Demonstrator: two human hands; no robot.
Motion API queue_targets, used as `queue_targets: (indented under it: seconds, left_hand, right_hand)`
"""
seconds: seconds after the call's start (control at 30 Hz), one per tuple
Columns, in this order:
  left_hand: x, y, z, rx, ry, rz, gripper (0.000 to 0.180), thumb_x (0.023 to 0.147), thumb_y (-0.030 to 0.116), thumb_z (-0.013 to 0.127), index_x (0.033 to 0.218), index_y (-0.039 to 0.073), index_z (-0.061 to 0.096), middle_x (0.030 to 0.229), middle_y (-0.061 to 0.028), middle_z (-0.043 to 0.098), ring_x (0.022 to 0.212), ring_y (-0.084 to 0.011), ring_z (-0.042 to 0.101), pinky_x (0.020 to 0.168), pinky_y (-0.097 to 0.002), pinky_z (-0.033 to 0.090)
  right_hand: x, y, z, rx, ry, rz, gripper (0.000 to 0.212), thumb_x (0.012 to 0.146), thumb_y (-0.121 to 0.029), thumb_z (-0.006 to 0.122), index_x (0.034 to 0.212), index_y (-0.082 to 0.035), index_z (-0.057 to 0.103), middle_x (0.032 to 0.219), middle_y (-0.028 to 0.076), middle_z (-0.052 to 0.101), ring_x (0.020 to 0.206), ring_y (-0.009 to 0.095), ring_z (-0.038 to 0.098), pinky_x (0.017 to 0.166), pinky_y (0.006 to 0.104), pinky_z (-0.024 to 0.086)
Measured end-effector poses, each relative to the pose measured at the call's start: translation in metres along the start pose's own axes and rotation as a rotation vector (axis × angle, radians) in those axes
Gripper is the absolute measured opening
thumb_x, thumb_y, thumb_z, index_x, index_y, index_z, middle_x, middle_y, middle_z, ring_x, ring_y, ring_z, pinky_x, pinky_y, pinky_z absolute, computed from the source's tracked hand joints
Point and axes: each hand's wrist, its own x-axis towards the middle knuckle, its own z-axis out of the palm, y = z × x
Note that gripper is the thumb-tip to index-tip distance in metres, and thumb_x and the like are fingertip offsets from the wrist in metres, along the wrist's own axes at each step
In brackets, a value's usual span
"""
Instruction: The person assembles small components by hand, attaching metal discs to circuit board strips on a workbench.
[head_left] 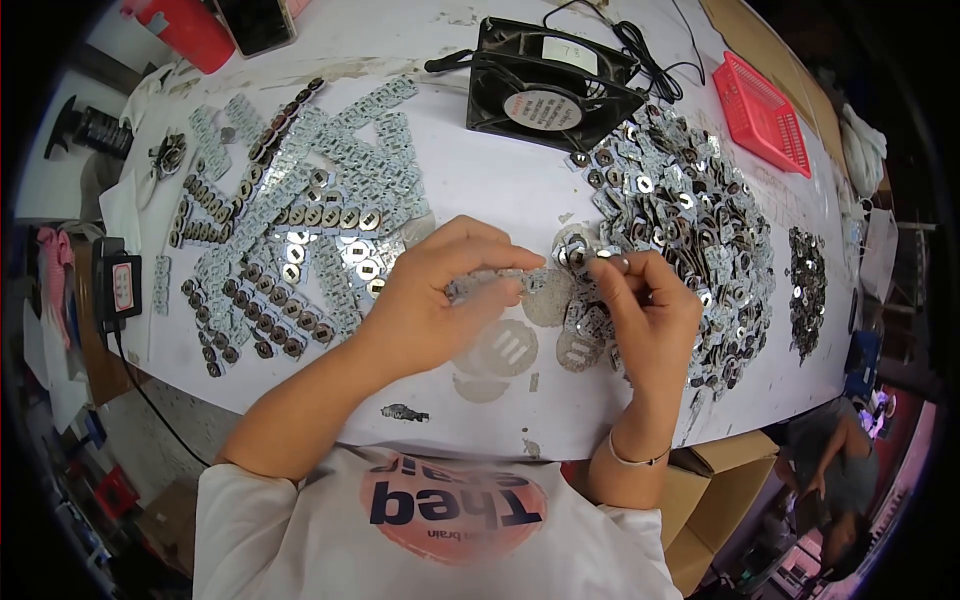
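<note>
My left hand [425, 295] is closed, pinching a short strip of small silvery metal plates [534, 281] between thumb and fingers. Close by, my right hand [652, 305] has its thumb and fingers pinched around a small round metal piece [618, 263], partly hidden by the fingertips. A few round metal pieces [572, 251] lie just left of those fingertips. Beyond my right hand spreads a large heap of loose metal plates with round centres [690, 215]. Left of my left hand, many similar plates lie joined in rows [345, 150], some showing dark or golden discs [330, 216].
A black fan [545, 85] stands at the far middle, its cable [650, 60] coiled behind it. A pink basket [762, 113] is at far right, near a smaller metal pile [806, 290]. Cardboard box [715, 490] stands below the table edge; another person [845, 460] is at lower right.
</note>
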Motion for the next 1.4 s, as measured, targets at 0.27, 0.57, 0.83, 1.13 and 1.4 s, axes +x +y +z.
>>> queue_targets:
  seconds: [0.27,0.57,0.83,1.13,1.4]
  left_hand:
    - [0.001,0.000,-0.011,-0.360,-0.044,-0.438,0.017,0.081,0.004,0.072,0.097,0.001,0.067,0.098,-0.0045,0.067,0.085,-0.0095,0.063,0.075,-0.0236,0.051]
    - [0.002,0.006,-0.021,-0.614,-0.220,-0.682,0.013,0.080,-0.006,0.071,0.090,-0.003,0.064,0.084,-0.0111,0.067,0.072,-0.0142,0.067,0.065,-0.0276,0.057]
    - [0.000,0.005,-0.006,-0.284,0.018,-0.144,0.014,0.082,0.001,0.070,0.096,0.001,0.068,0.096,-0.0074,0.068,0.085,-0.0152,0.067,0.073,-0.0250,0.053]
    - [-0.001,0.005,0.001,0.109,0.132,0.125,0.017,0.080,-0.001,0.070,0.096,0.005,0.069,0.094,-0.0093,0.068,0.084,-0.0198,0.067,0.074,-0.0284,0.053]
    - [0.003,0.011,0.005,0.083,0.054,0.088,0.016,0.080,-0.002,0.067,0.095,0.004,0.070,0.097,-0.0109,0.068,0.087,-0.0218,0.068,0.075,-0.0283,0.053]
  right_hand:
    - [-0.011,-0.004,0.004,0.346,-0.403,0.149,0.013,0.085,-0.007,0.066,0.092,0.000,0.073,0.062,0.001,0.062,0.053,0.003,0.049,0.047,0.0203,0.038]
    - [-0.014,-0.010,0.009,0.509,-0.597,0.216,0.017,0.093,-0.017,0.060,0.089,-0.003,0.069,0.062,0.001,0.062,0.049,0.004,0.050,0.044,0.0189,0.039]
    - [-0.012,-0.014,0.019,0.748,-0.376,0.269,0.016,0.096,-0.015,0.056,0.087,-0.002,0.060,0.061,-0.003,0.054,0.051,0.002,0.043,0.046,0.0183,0.033]
    - [-0.018,-0.013,0.025,0.539,-0.301,0.205,0.018,0.096,-0.014,0.056,0.082,-0.003,0.057,0.062,-0.004,0.053,0.056,-0.001,0.041,0.049,0.0175,0.031]
    - [-0.012,-0.020,0.014,0.664,-0.244,0.289,0.017,0.095,-0.016,0.059,0.082,-0.004,0.060,0.061,-0.003,0.057,0.046,0.001,0.044,0.043,0.0180,0.033]
